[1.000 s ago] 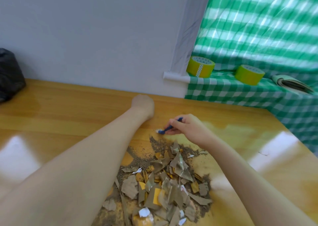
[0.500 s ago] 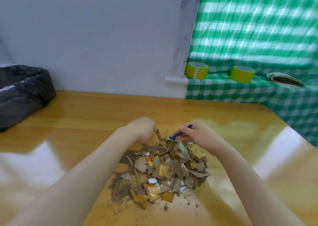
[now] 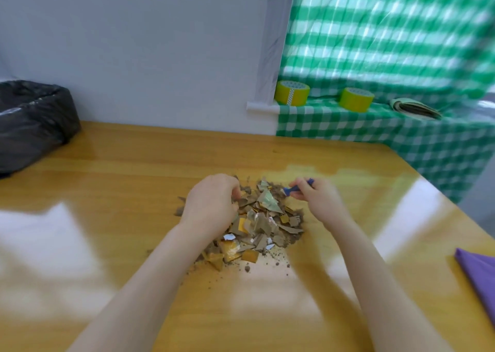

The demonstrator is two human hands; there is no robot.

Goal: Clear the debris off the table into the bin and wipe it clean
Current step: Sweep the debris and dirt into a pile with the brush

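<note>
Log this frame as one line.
phase: gathering | left hand: curled into debris pile | right hand: pinches blue item | bin: far left | purple cloth: untouched, right edge

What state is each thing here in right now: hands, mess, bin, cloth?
Debris pile: heaped on the table.
Left hand: fingers curled into the pile's edge.
Right hand: pinches a blue tool.
Bin: black-lined, top open.
Purple cloth: lying flat, untouched.
Tape rolls: lying flat on the checked ledge.
</note>
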